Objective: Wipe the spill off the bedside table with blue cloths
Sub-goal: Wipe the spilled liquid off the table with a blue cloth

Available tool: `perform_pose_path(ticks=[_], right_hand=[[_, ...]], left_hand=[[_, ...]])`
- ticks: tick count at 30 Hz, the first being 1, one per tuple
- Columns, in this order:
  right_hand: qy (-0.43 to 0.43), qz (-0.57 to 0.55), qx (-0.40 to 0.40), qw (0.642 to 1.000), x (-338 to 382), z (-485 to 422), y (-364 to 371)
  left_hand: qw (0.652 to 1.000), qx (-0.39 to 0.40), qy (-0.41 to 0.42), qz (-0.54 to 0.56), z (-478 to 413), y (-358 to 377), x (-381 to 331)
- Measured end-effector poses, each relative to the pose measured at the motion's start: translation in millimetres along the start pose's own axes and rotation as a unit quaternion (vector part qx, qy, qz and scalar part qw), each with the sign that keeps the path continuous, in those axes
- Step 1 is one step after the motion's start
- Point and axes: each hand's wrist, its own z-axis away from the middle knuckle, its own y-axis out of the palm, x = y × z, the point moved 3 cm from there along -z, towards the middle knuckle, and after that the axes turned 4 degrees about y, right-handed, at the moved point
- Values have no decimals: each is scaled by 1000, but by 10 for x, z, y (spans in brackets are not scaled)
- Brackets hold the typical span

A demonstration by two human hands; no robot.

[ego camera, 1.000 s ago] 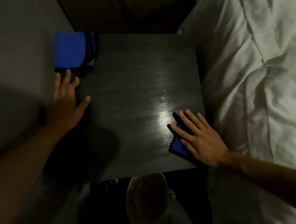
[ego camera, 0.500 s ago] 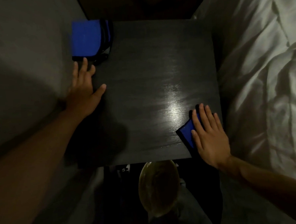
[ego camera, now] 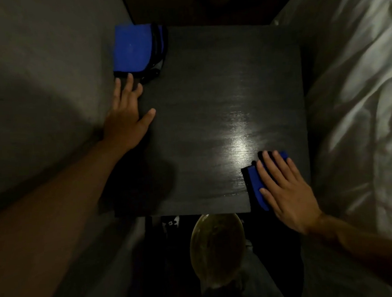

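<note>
Head view looks straight down on white bedding [ego camera: 358, 94], which fills the side beyond the right hand. Next in size, the dark desk [ego camera: 210, 90] spreads between both hands, with a wet sheen just past the right fingertips. A stack of folded blue cloths [ego camera: 132, 50] sits just beyond the left fingertips at the desk's far corner. The left hand [ego camera: 126, 120] lies flat, fingers spread, holding nothing. The right hand [ego camera: 283, 189] presses flat, fingers extended, on a blue cloth [ego camera: 256, 183], whose long axis runs from the near desk edge away toward the sheen.
</note>
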Motion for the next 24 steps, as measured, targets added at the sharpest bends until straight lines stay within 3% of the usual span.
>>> perform_pose_path(ticks=[7, 24], right_hand=[[104, -32, -25, 994, 390, -14, 39], [128, -46, -31, 990, 1440, -436, 5]], left_hand=[[1000, 9, -14, -9, -3, -24, -36], [1000, -11, -1, -12, 2, 51, 3]])
